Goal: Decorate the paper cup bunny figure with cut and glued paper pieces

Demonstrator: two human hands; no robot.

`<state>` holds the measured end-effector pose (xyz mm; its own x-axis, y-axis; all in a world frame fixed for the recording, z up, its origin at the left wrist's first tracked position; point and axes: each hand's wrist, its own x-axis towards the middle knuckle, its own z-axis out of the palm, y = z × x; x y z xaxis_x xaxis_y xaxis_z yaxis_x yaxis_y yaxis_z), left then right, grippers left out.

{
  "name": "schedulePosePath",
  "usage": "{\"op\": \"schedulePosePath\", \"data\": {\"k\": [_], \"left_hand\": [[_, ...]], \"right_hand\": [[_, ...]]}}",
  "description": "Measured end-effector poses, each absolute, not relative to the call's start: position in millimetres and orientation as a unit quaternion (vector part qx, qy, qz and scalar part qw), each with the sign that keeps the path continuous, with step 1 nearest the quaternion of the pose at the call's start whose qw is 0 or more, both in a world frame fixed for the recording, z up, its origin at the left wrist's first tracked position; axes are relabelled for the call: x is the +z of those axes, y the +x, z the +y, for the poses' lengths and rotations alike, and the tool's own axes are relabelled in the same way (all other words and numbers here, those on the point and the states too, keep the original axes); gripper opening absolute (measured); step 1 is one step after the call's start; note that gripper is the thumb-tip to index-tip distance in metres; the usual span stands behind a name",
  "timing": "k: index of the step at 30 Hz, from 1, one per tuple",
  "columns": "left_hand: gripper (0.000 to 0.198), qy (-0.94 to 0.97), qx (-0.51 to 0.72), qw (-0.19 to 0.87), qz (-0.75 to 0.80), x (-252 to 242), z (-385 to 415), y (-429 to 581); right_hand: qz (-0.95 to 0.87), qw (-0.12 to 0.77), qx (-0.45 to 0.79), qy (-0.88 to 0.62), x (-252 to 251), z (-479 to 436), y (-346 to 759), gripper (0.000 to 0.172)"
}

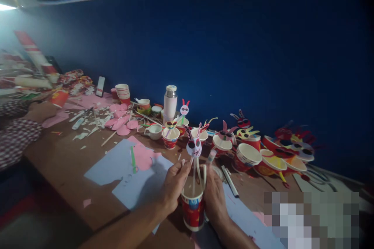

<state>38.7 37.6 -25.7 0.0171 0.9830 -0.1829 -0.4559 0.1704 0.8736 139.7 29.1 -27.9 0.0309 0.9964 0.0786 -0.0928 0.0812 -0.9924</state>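
A red paper cup [194,216] stands upright between my two hands. Above it rises a white round paper face [194,147] with dark sunglasses, a drawn mouth and two striped ears, carried on pale strips that run down into the cup. At the cup's left rim, my left hand [175,183] is closed, thumb and fingers pinched on a thin white strip. On the right side my right hand [214,194] is closed too, its fingertips by another upright white strip [205,173]; some of its fingers are hidden. A pale translucent tube [210,156] shows just above it.
Behind are several decorated cups [222,142], a stack of cups [247,153], a white flask [170,103] and a mug [153,131]. Blue paper sheets [108,161] and pink cutouts [119,118] lie left; a marker [230,181] lies right. Another person's hand [43,111] is far left.
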Motion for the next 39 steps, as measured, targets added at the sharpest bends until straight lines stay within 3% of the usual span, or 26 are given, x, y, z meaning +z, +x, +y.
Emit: {"op": "schedulePosePath", "data": {"k": [24, 39], "left_hand": [[0.031, 0.429, 0.515, 0.611, 0.421, -33, 36, 41], [0.033, 0.443, 0.49, 0.592, 0.462, -27, 37, 41]], "right_hand": [[-0.414, 0.611, 0.52, -0.431, -38, 41, 134, 0.037], [-0.477, 0.623, 0.395, -0.478, -43, 44, 133, 0.022]]}}
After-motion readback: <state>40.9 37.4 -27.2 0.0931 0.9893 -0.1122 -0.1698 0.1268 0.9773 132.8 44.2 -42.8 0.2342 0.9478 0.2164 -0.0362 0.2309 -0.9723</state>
